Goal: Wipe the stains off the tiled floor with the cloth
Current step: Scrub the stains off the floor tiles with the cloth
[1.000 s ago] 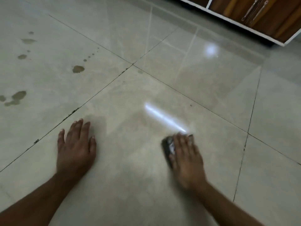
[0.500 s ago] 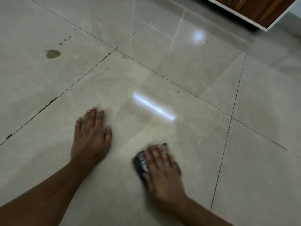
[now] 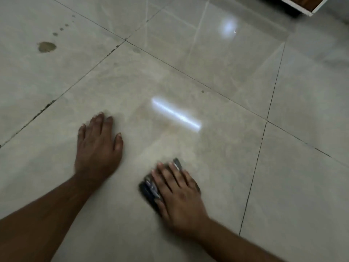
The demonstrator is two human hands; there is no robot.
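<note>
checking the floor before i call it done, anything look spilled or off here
Yes: a brown stain sits on the far-left tile with a trail of small spots beyond it. The right hand presses the cloth on another tile.

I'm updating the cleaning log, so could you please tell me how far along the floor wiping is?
The tile under the hands shows no stains. The right hand presses the dark cloth flat on it; the left hand rests on the floor. Left to do: the brown stain and small spots on the far-left tile.
</note>
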